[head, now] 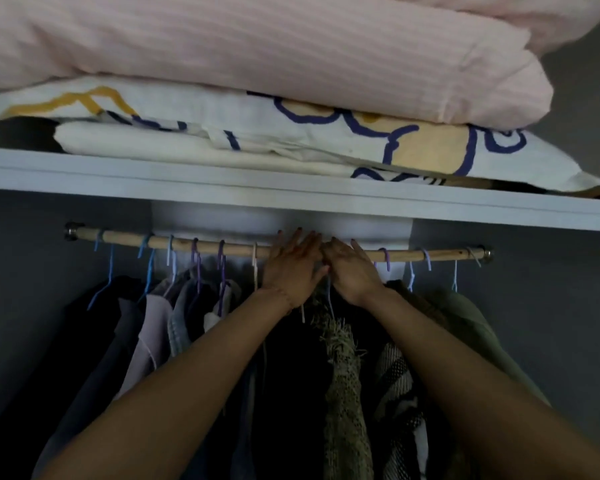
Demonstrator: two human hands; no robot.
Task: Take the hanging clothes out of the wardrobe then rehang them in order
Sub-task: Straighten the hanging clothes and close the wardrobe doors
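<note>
Reaching up to the rail [222,247] with both hands, at its middle.

Left hand [293,268]: raised against the rail, fingers straight and slightly spread, tips above the wood; no hanger visibly held. Right hand [352,271]: just beside the left, nearly touching it, fingers extended over the rail; whether it pinches a hook behind it cannot be told. Clothes [160,320] hang below on blue and purple hangers [196,261], dark and pale garments packed to the left of the hands, a fringed knit [343,358] directly beneath them, an olive garment [465,320] to the right. Rail ends sit in metal brackets. Above, a white shelf [153,181] carries a folded patterned quilt [257,133] with pink bedding [257,46] stacked on it.
</note>
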